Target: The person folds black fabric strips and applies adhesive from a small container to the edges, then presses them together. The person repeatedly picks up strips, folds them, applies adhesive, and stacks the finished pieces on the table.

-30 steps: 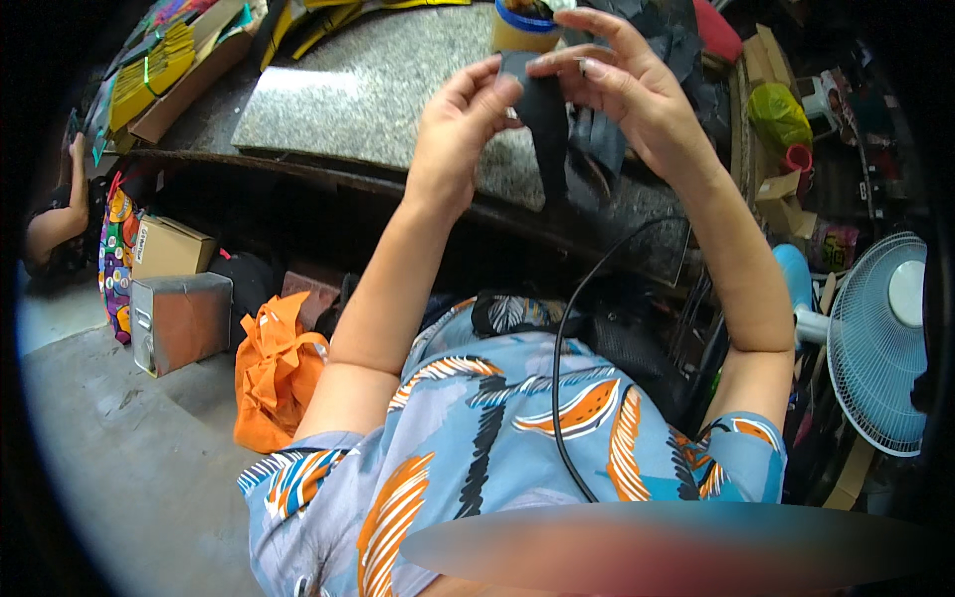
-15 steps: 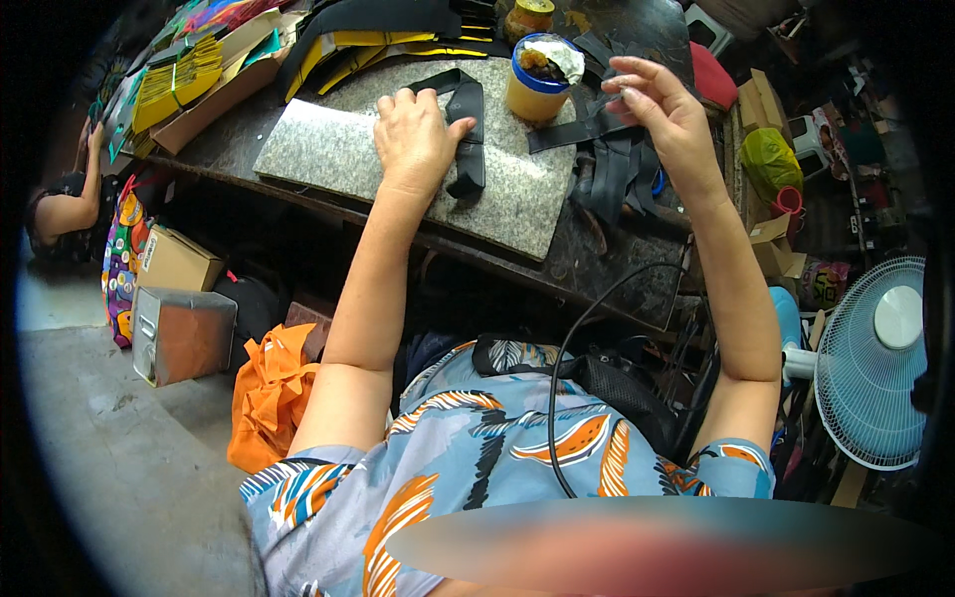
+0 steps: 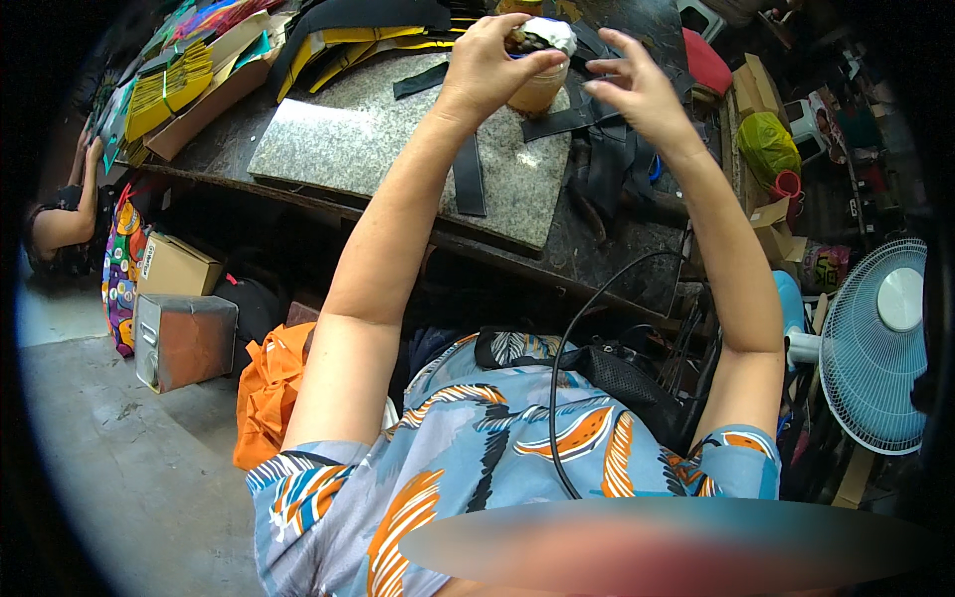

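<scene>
Reaching to the far side of the bench, my left hand (image 3: 489, 68) is closed at the top of an amber tub (image 3: 537, 93), thumb across the near side and fingers behind. White and dark material (image 3: 550, 36) shows at the tub's top; its blue rim is mostly hidden. My right hand (image 3: 635, 92) is just right of the tub, fingers apart and holding nothing. Below my left hand, a black strip (image 3: 470, 179) lies on the speckled stone slab (image 3: 338, 134). Several more black strips (image 3: 607, 164) are heaped beneath my right hand.
Stacked black and yellow pieces (image 3: 363, 40) lie behind the slab. A cardboard box (image 3: 214, 90) with yellow bundles is at the far left. A black cable (image 3: 597, 298) crosses in front of me. A fan (image 3: 870, 343) stands right; another person's arm (image 3: 75, 219) shows at left.
My left hand has let go of the black strip on the slab and moved up and right to the tub. My right hand has shifted slightly left, toward the tub.
</scene>
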`<move>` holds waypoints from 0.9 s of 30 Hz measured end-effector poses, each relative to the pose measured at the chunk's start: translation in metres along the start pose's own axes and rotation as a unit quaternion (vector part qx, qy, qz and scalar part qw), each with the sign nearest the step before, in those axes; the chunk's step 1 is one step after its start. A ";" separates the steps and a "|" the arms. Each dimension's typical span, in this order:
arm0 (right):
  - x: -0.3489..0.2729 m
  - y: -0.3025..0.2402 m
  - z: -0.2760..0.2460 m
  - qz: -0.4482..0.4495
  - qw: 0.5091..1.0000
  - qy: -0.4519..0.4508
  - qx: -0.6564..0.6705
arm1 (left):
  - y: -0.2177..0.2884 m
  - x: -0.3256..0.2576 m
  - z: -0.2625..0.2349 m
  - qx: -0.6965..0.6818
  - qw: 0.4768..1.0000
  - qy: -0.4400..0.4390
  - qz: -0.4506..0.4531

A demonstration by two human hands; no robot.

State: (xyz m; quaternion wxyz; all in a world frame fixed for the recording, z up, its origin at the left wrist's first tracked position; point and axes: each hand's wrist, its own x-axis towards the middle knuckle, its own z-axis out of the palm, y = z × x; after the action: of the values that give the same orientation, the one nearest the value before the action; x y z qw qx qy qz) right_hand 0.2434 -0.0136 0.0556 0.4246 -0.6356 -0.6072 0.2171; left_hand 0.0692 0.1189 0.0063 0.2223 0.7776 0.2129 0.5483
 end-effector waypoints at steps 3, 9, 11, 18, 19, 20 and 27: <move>0.000 0.013 0.018 -0.059 0.987 0.044 -0.145 | 0.001 0.000 -0.008 -0.266 0.948 -0.031 -0.171; 0.024 0.016 0.032 -0.200 0.849 0.079 -0.482 | 0.008 0.002 -0.008 -0.251 0.954 -0.036 -0.160; 0.027 0.012 0.032 -0.212 0.840 0.066 -0.494 | 0.009 0.003 -0.008 -0.193 0.969 -0.033 -0.151; -0.006 -0.004 0.022 -0.218 0.823 0.088 -0.517 | 0.009 0.002 0.001 -0.197 0.966 -0.044 -0.160; -0.012 -0.007 0.021 -0.246 0.820 0.090 -0.510 | 0.009 0.001 0.001 -0.075 0.985 -0.071 -0.136; -0.019 -0.010 0.019 -0.251 0.819 0.082 -0.509 | 0.009 0.002 0.000 -0.077 0.987 -0.073 -0.118; -0.050 -0.037 0.009 -0.190 0.935 -0.004 -0.298 | 0.017 -0.037 -0.072 0.306 0.940 -0.090 -0.117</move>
State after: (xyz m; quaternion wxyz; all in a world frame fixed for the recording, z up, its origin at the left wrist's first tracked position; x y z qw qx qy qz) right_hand 0.2060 -0.0627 0.0681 0.2465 -0.6050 -0.7550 -0.0560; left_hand -0.0094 0.0919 0.0094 0.0542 0.8236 0.4393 0.3547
